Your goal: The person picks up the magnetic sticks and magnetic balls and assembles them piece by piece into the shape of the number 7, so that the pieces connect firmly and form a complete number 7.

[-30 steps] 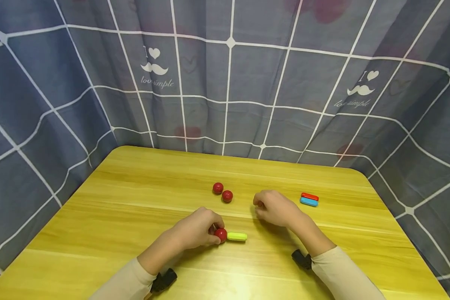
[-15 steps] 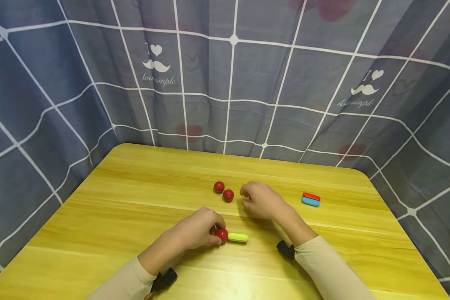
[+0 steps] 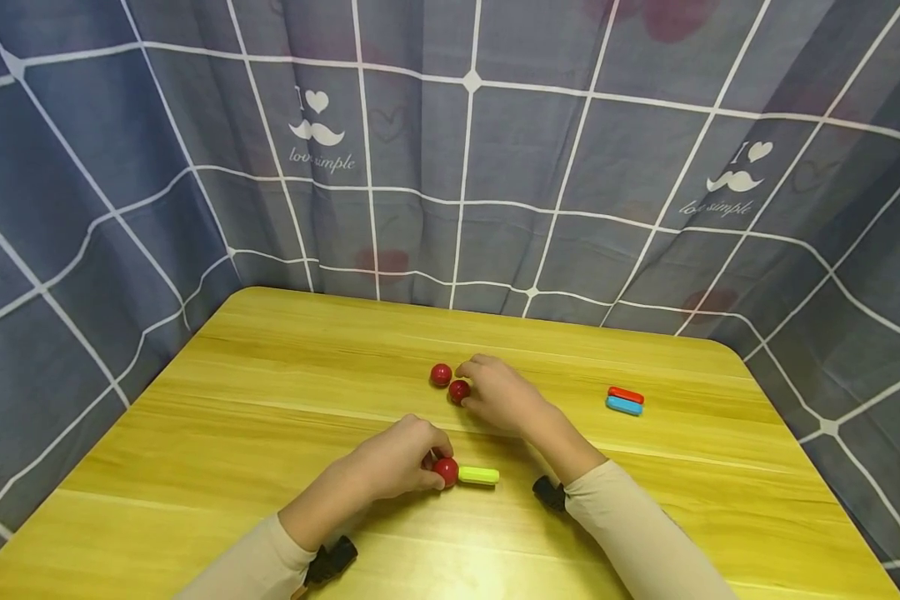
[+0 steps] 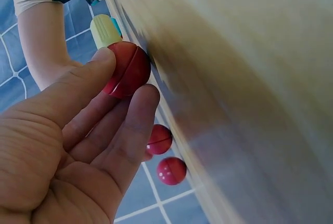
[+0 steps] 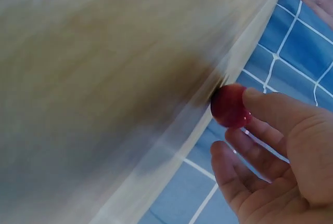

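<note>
My left hand pinches a glossy red ball between thumb and fingers, close over the table. Against that ball's right side lies a short yellow-green ribbed stick; the left wrist view shows the stick end-on to the ball, which has a seam round it. Farther back, my right hand reaches round a second red ball, fingers spread and thumb tip right at it. In the right wrist view the fingers stand apart from this ball. A third red ball sits just behind it.
On the right of the wooden table a red stick and a blue stick lie side by side. A grey-blue checked curtain hangs behind the table and along both sides.
My right hand has moved left across the table, from beside the sticks to the nearer of the two back balls. The left hand keeps its hold on its ball in the same place.
</note>
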Demonstrator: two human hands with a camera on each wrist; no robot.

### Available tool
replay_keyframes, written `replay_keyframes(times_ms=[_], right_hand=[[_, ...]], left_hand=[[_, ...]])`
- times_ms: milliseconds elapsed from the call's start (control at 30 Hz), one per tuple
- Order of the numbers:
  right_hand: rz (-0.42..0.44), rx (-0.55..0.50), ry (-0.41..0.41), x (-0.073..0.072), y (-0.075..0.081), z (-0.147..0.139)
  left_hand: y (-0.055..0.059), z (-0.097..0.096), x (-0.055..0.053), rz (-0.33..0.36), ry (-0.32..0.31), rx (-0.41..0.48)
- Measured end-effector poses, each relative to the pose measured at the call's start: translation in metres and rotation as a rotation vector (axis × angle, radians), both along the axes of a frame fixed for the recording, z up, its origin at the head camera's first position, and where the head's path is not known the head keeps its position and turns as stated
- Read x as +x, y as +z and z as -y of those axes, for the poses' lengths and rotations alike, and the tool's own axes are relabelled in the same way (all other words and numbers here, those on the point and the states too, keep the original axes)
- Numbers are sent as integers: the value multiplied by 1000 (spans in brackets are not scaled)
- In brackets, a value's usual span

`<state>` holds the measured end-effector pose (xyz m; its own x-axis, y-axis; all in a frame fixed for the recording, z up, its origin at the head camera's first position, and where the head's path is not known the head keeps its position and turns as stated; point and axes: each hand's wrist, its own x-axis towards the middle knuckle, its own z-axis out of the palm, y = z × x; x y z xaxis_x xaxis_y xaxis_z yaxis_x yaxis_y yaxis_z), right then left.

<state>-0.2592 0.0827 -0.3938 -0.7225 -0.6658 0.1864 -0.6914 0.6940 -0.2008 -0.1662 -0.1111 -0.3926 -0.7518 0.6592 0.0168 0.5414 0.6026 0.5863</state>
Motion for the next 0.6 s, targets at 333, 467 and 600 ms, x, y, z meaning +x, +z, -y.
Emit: replay_keyframes(times_ms=[333, 467, 600], right_hand=[[30, 34, -2, 3, -2, -1], [44, 39, -12, 7, -1, -4], [51, 49, -12, 11, -1, -8]], left_hand=[[1, 0, 1, -13, -6, -4], [2, -1, 2, -13, -4, -9], [1, -1, 3, -13, 7, -17]])
